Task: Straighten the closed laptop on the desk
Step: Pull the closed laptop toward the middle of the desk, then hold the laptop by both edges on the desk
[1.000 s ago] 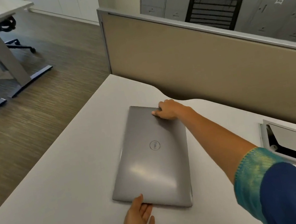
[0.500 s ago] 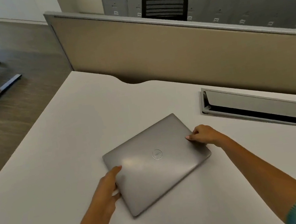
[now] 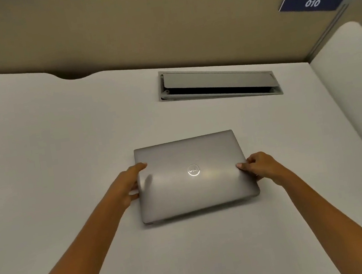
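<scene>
A closed grey laptop (image 3: 194,188) with a round logo on its lid lies flat on the white desk (image 3: 62,166), in the middle of the view. Its long edges run nearly parallel to the partition behind. My left hand (image 3: 129,185) grips the laptop's left edge, thumb on the lid. On the opposite side my right hand (image 3: 258,167) holds the right edge, fingertips pressed on the lid's rim.
A beige partition (image 3: 136,31) closes off the back of the desk, with a blue "010" label (image 3: 312,2) at its top right. A cable tray with its flap open (image 3: 217,83) is set into the desk behind the laptop. A side panel (image 3: 355,87) stands at the right.
The laptop has turned from slanted to nearly square with the partition. Both hands have shifted to its left and right edges, and the view has swung right and down.
</scene>
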A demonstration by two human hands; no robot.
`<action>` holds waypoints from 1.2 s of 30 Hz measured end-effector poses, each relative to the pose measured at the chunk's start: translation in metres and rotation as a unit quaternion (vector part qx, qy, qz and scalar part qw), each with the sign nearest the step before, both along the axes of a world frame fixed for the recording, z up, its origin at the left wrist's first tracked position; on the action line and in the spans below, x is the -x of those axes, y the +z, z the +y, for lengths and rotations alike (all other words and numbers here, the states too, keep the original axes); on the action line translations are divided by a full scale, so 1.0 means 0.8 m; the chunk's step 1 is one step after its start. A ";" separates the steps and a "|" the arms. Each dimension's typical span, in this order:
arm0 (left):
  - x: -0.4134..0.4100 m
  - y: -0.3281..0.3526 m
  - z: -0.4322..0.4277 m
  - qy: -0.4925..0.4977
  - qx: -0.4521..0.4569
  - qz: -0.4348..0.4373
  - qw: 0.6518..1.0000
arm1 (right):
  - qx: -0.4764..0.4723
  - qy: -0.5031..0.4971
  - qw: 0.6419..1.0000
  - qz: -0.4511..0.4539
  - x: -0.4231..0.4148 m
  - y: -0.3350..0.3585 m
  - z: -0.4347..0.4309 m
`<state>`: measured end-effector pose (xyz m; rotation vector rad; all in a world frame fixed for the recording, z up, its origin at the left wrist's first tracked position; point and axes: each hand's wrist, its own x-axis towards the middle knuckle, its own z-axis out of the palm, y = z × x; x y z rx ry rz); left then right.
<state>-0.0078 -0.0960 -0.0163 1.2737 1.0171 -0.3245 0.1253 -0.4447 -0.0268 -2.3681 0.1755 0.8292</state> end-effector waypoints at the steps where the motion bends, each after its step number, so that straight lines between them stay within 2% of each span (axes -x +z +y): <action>1: -0.005 0.000 -0.013 -0.008 -0.001 -0.002 1.000 | -0.002 -0.008 1.000 -0.003 0.005 0.000 -0.016; 10: -0.039 -0.002 -0.089 -0.047 -0.037 0.011 0.998 | -0.015 -0.030 0.999 -0.013 0.027 -0.004 -0.097; 20: -0.042 -0.013 -0.101 -0.069 -0.106 0.026 0.992 | -0.001 0.012 1.000 -0.016 0.024 -0.001 -0.104; 25: -0.041 -0.014 -0.098 -0.123 -0.165 0.034 0.978 | 0.019 0.020 1.000 -0.006 0.023 0.010 -0.101; 28: -0.047 -0.012 -0.101 -0.171 -0.244 0.050 0.953 | 0.055 0.012 0.997 -0.046 0.035 0.019 -0.099; 30: -0.053 -0.008 -0.102 -0.203 -0.333 0.043 0.920 | 0.052 -0.033 0.991 -0.120 0.056 0.022 -0.101; 32: -0.061 -0.007 -0.103 -0.225 -0.404 0.007 0.887 | -0.004 -0.125 0.978 -0.170 0.089 0.022 -0.101; 34: -0.073 -0.008 -0.104 -0.251 -0.449 -0.031 0.857 | -0.106 -0.250 0.953 -0.131 0.129 0.019 -0.095; 36: -0.088 -0.010 -0.108 -0.289 -0.471 -0.068 0.831 | -0.238 -0.370 0.898 -0.010 0.171 0.012 -0.077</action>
